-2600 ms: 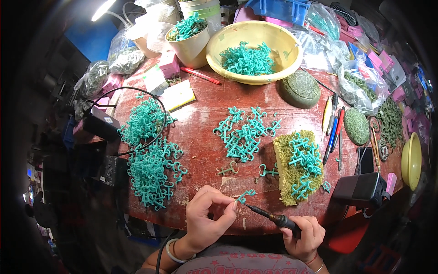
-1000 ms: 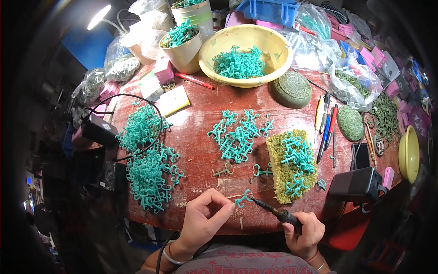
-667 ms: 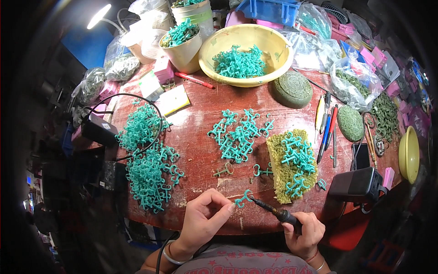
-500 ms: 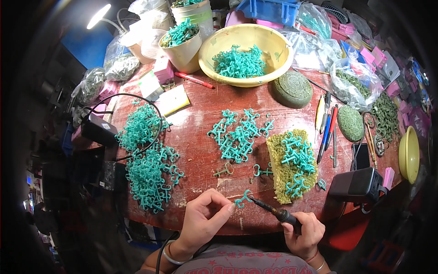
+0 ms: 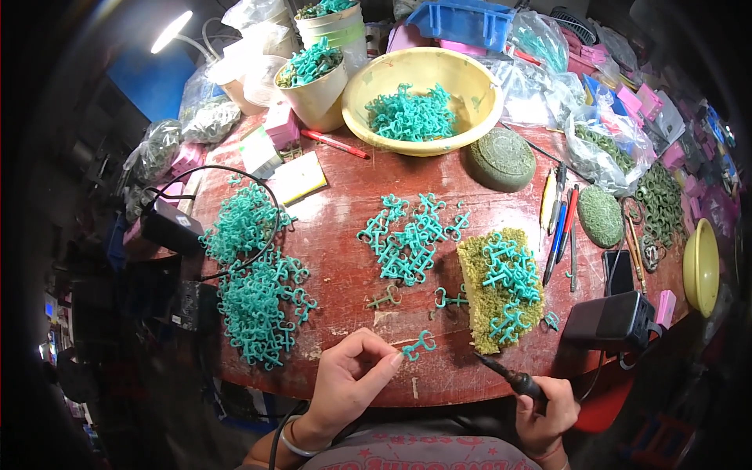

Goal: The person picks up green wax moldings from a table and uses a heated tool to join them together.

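Note:
Pinched between the thumb and forefinger of my left hand (image 5: pixel 354 382) is one end of a small turquoise key-shaped piece (image 5: pixel 421 345), which has curled hooks at its free end. My right hand (image 5: pixel 550 413) grips the dark handle of a soldering iron (image 5: pixel 518 381). Its pointed tip is near the lower edge of a yellow-green sponge (image 5: pixel 487 333), apart from the held piece. Several similar turquoise pieces (image 5: pixel 513 270) lie on the sponge. A loose turquoise piece (image 5: pixel 450 298) touches its left side, and an olive-coloured piece (image 5: pixel 385 297) lies farther left.
Turquoise pieces form a middle cluster (image 5: pixel 411 243) and a large left heap (image 5: pixel 254 305) crossed by a black cable (image 5: pixel 276 200). A yellow basin (image 5: pixel 360 90) stands behind. Pens (image 5: pixel 558 227), a green round stone-like block (image 5: pixel 501 159) and a black box (image 5: pixel 607 325) are on the right.
My right hand has drawn the soldering iron right and down, taking its tip off the held key-shaped piece. My left hand keeps its pinch almost in place.

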Demonstrator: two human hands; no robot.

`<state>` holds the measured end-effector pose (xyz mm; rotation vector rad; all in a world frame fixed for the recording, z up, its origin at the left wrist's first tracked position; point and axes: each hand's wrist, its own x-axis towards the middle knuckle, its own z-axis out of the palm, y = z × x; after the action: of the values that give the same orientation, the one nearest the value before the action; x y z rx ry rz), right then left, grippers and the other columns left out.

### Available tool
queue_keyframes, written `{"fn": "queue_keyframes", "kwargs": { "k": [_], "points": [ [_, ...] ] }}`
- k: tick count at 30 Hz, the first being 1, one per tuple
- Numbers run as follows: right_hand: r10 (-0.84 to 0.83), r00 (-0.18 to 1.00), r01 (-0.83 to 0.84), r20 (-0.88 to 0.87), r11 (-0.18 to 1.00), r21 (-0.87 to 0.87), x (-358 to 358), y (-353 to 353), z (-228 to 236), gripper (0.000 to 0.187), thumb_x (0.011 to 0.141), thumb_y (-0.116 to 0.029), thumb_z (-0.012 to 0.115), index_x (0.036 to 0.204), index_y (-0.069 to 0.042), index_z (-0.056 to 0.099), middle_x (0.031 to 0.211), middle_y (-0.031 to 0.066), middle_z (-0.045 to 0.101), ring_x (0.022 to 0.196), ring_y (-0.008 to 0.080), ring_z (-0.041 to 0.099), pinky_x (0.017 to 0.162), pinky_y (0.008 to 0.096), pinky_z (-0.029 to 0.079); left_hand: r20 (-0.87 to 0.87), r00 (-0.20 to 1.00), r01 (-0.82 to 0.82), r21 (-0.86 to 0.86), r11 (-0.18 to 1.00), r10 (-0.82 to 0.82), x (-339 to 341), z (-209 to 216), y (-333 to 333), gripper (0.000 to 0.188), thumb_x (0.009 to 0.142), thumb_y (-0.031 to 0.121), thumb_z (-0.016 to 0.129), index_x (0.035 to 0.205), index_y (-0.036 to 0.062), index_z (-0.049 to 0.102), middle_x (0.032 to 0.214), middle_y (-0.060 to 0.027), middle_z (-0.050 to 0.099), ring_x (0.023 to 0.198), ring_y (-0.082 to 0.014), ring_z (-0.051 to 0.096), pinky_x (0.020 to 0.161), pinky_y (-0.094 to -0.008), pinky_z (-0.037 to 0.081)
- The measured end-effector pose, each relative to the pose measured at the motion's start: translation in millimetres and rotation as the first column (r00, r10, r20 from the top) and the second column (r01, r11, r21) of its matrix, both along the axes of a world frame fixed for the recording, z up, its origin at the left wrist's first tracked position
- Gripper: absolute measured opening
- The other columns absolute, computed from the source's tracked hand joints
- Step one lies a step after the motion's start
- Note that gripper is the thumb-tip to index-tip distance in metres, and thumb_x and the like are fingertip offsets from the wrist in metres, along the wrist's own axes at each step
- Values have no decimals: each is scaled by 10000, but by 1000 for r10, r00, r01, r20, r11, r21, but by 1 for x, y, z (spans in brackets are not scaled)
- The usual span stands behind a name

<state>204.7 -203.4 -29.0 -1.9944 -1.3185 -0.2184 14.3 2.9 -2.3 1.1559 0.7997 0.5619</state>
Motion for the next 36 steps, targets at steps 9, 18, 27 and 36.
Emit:
{"fn": "queue_keyframes", "kwargs": {
  "k": [9, 18, 27, 36],
  "points": [
    [-35, 997, 36, 65, 999, -16, 7, -9, 0, 302, 875, -284, 754, 982, -24, 644, 786, 106, 640, 623, 285, 627, 551, 362, 504, 14, 1000, -14, 20, 1000, 14, 2, -1, -2, 28, 919, -50, 631, 905, -33, 614, 881, -52, 552, 603, -39, 480, 487, -185, 356],
    [140, 987, -139, -83, 990, 15, -7, 24, 0, 285, 861, -237, 773, 967, -10, 639, 773, 88, 645, 605, 257, 619, 524, 333, 473, 15, 1000, -16, 24, 1000, 15, 1, -2, -1, 26, 922, -56, 624, 908, -37, 612, 882, -54, 553, 588, -38, 479, 487, -184, 356],
    [154, 986, -153, -68, 988, 28, -7, 25, -3, 289, 867, -231, 768, 975, 0, 633, 773, 87, 641, 608, 255, 620, 522, 328, 467, 1, 1000, -12, 15, 1000, 12, -1, -2, -1, 56, 946, -34, 598, 890, -33, 596, 858, -58, 565, 580, -42, 478, 486, -190, 352],
    [153, 986, -151, -72, 988, 29, -8, 24, -5, 292, 869, -234, 763, 977, 3, 629, 784, 92, 642, 614, 258, 622, 526, 332, 472, -9, 1000, -4, -59, 998, 4, -4, -1, 1, 51, 957, -10, 586, 911, -32, 590, 796, -42, 559, 553, -40, 445, 479, -188, 342]
  ]
}}
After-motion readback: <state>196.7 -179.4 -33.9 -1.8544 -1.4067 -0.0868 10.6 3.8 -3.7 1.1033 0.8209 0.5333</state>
